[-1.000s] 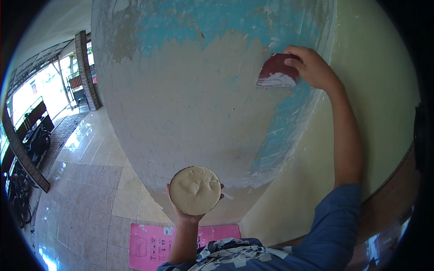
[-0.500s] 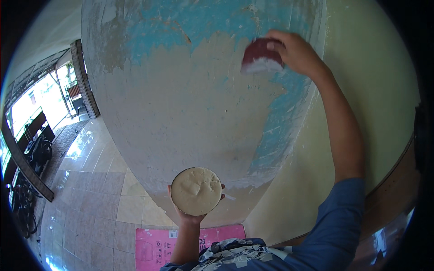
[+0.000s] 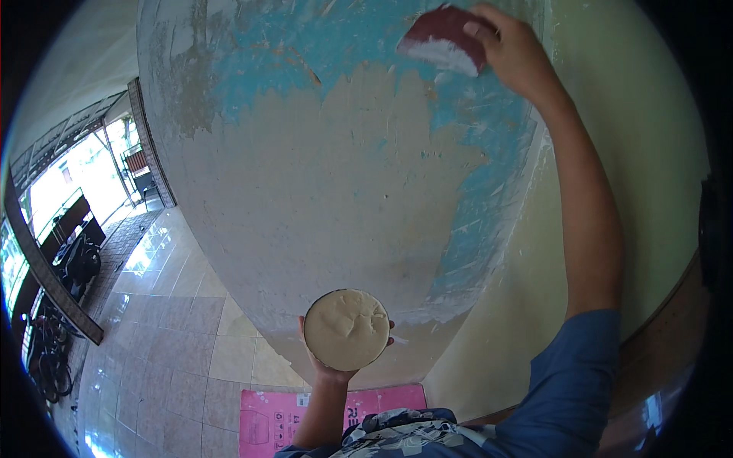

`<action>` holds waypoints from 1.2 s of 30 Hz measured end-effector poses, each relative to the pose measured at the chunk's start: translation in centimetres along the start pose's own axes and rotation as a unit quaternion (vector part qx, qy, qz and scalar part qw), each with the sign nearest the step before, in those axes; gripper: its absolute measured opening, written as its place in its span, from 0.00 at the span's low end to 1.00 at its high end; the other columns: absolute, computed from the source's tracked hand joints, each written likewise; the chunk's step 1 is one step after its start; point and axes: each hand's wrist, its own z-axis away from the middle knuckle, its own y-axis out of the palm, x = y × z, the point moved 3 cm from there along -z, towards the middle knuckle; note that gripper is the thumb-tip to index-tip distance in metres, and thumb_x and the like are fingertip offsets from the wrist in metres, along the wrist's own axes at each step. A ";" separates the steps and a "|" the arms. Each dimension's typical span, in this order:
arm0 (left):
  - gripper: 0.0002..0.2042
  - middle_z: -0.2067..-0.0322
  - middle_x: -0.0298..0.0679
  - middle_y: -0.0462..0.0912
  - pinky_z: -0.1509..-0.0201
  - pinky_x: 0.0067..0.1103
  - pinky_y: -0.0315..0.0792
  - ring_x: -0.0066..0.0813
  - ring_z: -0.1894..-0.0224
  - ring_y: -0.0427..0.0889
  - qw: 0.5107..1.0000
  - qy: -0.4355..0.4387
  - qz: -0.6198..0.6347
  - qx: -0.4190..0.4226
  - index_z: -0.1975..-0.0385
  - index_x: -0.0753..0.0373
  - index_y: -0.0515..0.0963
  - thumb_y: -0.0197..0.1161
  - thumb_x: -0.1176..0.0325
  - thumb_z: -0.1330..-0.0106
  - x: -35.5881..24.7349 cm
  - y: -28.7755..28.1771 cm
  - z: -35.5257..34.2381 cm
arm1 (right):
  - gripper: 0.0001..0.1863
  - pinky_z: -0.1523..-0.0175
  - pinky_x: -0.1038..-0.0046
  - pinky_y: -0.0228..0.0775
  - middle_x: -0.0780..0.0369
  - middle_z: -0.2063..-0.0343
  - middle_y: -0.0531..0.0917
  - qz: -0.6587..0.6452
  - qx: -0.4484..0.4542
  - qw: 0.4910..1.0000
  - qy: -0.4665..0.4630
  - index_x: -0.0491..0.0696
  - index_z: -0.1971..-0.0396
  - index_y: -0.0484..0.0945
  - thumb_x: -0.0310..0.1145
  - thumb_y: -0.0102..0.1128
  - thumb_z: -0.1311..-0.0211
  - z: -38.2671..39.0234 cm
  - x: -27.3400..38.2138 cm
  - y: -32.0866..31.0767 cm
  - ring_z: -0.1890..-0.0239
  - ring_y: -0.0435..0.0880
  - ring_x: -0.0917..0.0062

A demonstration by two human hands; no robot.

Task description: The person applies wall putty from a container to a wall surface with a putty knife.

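Note:
My left hand (image 3: 334, 372) is closed around a round tub of beige putty (image 3: 345, 330), held low before the wall with its open top facing me. Dents and ridges mark the putty's surface. High on the right, my right hand (image 3: 519, 53) grips a dark red putty spreader (image 3: 450, 30) between thumb and fingers. Whitish putty coats its lower edge. The spreader is at the turquoise part of the wall (image 3: 359, 38); whether it touches, I cannot tell. Below it, a wide beige-grey putty layer (image 3: 328, 191) with a ragged upper edge covers much of the surface.
A pale yellow-green wall (image 3: 611, 99) meets the work wall at a corner on the right. Pink printed cardboard (image 3: 259, 424) lies on the tiled floor (image 3: 168, 336) below. Motorbikes (image 3: 76, 263) stand outside at the far left, past a pillar (image 3: 153, 145).
My right hand has moved up the wall with the spreader, which has tilted. The whole view has shifted slightly; my left hand still holds the putty tub.

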 end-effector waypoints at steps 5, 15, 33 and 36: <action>0.48 0.36 0.60 0.62 0.45 0.65 0.67 0.80 0.39 0.62 0.999 0.022 0.021 0.023 0.30 0.57 0.58 0.49 0.25 0.41 -0.4 0.0 0.5 | 0.15 0.52 0.68 0.72 0.56 0.66 0.84 -0.086 0.162 0.983 0.022 0.44 0.54 0.77 0.41 0.57 0.30 1.6 2.9 0.7 0.62 0.83 0.70; 0.48 0.36 0.60 0.61 0.46 0.65 0.68 0.81 0.40 0.63 0.999 0.020 0.027 0.022 0.30 0.57 0.58 0.49 0.25 0.41 0.0 -0.1 0.1 | 0.19 0.48 0.66 0.72 0.52 0.59 0.85 -0.084 0.097 0.990 0.062 0.46 0.50 0.77 0.45 0.57 0.30 -0.1 0.7 -0.7 0.60 0.83 0.66; 0.47 0.35 0.59 0.62 0.44 0.65 0.68 0.81 0.39 0.62 0.999 0.005 0.028 0.032 0.30 0.57 0.58 0.47 0.25 0.40 -0.4 0.3 0.3 | 0.16 0.47 0.68 0.71 0.53 0.62 0.83 0.093 0.114 0.989 -0.017 0.45 0.50 0.77 0.39 0.57 0.30 0.6 4.2 1.3 0.57 0.83 0.68; 0.47 0.35 0.59 0.62 0.44 0.65 0.68 0.80 0.39 0.63 0.999 0.001 0.019 0.039 0.30 0.57 0.58 0.47 0.25 0.40 -0.2 0.1 0.1 | 0.11 0.64 0.72 0.73 0.57 0.74 0.81 0.008 0.031 0.999 0.016 0.39 0.63 0.75 0.33 0.56 0.29 -1.2 3.9 -1.3 0.72 0.80 0.74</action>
